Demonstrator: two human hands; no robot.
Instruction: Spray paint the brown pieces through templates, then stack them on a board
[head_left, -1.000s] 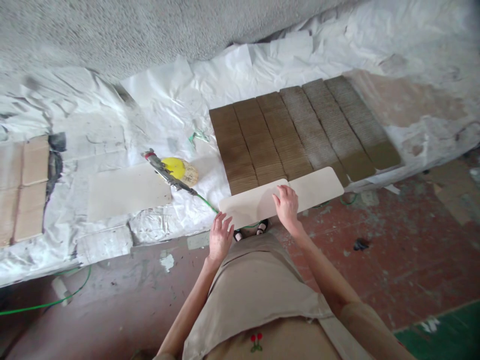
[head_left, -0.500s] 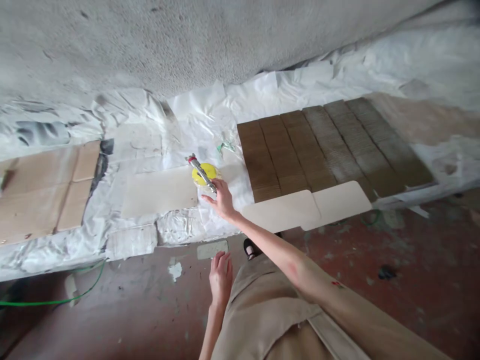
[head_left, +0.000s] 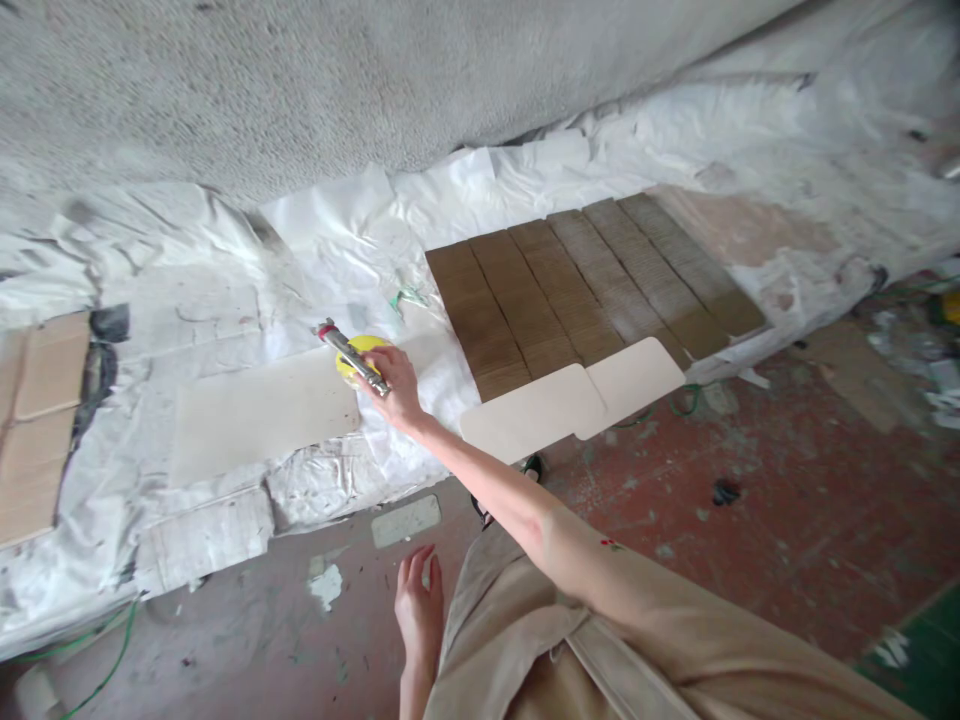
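Observation:
My right hand (head_left: 394, 385) reaches over the covered work surface, its thumb and fingers closed around the rear part of a metal spray gun (head_left: 346, 352) with a red ring near its front end. A round yellow piece (head_left: 365, 347) shows beneath the gun, partly covered by my fingers. My left hand (head_left: 420, 600) hangs low in front of my apron, holding nothing, its fingers loosely bent and apart. To the right lie several brown-coated panels (head_left: 555, 295) side by side, some with a whitish sheen. Two pale boards with rounded corners (head_left: 536, 408) overlap along their front edge.
White plastic sheeting (head_left: 315, 225) covers the long surface below a rough grey wall (head_left: 300, 90). A pale flat sheet (head_left: 255, 415) and cardboard (head_left: 45, 400) lie left. A green hose (head_left: 124, 650) trails at lower left, over the paint-spotted red floor (head_left: 645, 520).
My right hand has moved onto the spray gun, and its fingers have closed around the rear part. The view has shifted right. My left hand stays low and empty.

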